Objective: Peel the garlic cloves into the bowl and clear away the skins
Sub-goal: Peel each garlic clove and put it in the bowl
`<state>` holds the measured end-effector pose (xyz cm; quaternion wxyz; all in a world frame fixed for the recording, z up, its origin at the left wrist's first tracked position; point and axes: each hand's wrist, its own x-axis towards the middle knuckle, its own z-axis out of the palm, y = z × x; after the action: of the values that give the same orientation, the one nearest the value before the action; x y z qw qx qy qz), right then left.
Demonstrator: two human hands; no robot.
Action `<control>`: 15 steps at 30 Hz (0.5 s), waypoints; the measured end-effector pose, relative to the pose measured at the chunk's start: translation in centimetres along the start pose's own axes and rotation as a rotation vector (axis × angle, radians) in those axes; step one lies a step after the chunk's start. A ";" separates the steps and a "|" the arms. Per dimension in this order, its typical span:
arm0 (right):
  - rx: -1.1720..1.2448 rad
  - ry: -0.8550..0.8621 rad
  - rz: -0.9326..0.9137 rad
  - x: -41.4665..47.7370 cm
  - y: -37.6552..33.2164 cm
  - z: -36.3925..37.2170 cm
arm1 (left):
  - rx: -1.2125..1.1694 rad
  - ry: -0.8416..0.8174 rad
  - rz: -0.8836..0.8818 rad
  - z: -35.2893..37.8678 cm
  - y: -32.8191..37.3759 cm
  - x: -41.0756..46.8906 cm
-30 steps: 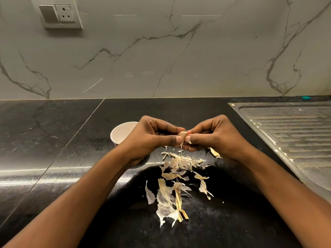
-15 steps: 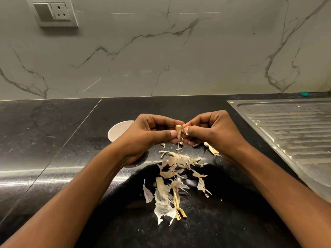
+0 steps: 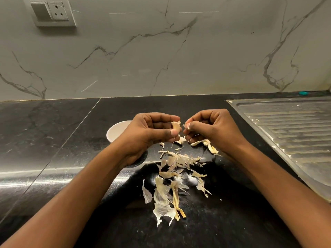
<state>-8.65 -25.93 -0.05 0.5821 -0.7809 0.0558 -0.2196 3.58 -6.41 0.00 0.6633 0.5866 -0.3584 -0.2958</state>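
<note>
**Hands parted, clove kept in the left**

Since half a second ago the hands have been drawn apart. The garlic clove (image 3: 176,127) is now pinched by the left hand (image 3: 152,135) alone, and a small scrap of skin (image 3: 186,125) is nipped by the right hand (image 3: 215,129). Loose skins (image 3: 177,169) are scattered over the black countertop (image 3: 53,140), which is bounded by a marble wall (image 3: 161,59) and a steel drainboard (image 3: 290,133). The clove is held at the left thumb tip, near the white bowl (image 3: 116,130), which is half hidden behind that hand.

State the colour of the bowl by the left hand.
The bowl is white; head view shows it best.
</note>
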 end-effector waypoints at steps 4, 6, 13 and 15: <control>-0.029 -0.042 -0.015 0.1 0.1 -0.2 | 0.018 0.031 -0.006 -0.2 0.1 0.0; -0.047 -0.069 -0.029 0.0 0.1 -0.2 | 0.072 0.038 -0.003 -0.3 0.0 0.0; -0.123 -0.129 -0.031 -0.1 0.2 -0.1 | 0.258 0.046 0.030 -0.4 -0.2 0.0; -0.149 -0.133 -0.024 -0.2 0.2 0.0 | 0.312 0.031 0.036 -0.4 -0.3 0.0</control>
<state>-8.84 -25.94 -0.25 0.5220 -0.8356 0.0239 -0.1695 3.96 -6.21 -0.32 0.5749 0.6804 -0.4001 -0.2156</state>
